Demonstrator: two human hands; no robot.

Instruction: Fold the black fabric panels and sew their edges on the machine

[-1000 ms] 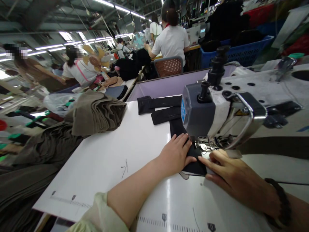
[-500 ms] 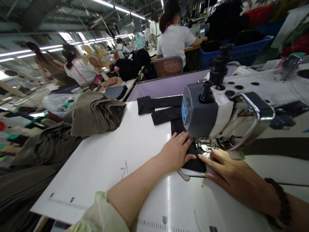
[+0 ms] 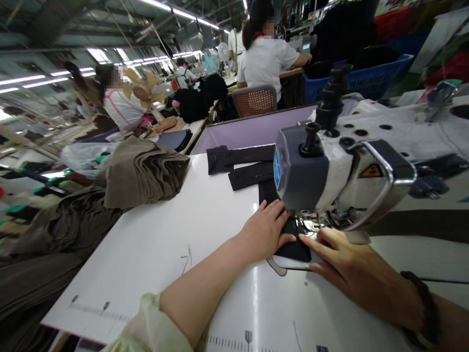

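Observation:
A piece of black fabric [image 3: 292,248] lies under the presser foot [image 3: 311,224] of a sewing machine [image 3: 302,166]. My left hand [image 3: 266,230] rests flat on its left side, fingers stretched forward and thumb out toward the foot. On the right, my right hand [image 3: 340,259] touches the fabric's edge with an outstretched index finger; its thumb is apart and lower, and the other fingers bend beside the foot. Neither hand grips anything. Behind my left hand the black fabric continues toward two dark strips [image 3: 251,175] on the white table [image 3: 205,220]. The machine head hides the needle.
A stack of folded brown-grey fabric [image 3: 141,176] sits at the table's left edge. Loose threads [image 3: 186,259] lie on the tabletop. Beyond a lilac panel [image 3: 234,134] are a chair [image 3: 255,101], a seated co-worker [image 3: 264,61] and a blue basket [image 3: 357,80] of dark cloth.
My hands and the black fabric hold almost the same position. The view has shifted slightly. A yellow warning label on the machine now shows more clearly, and co-workers at the far left have moved.

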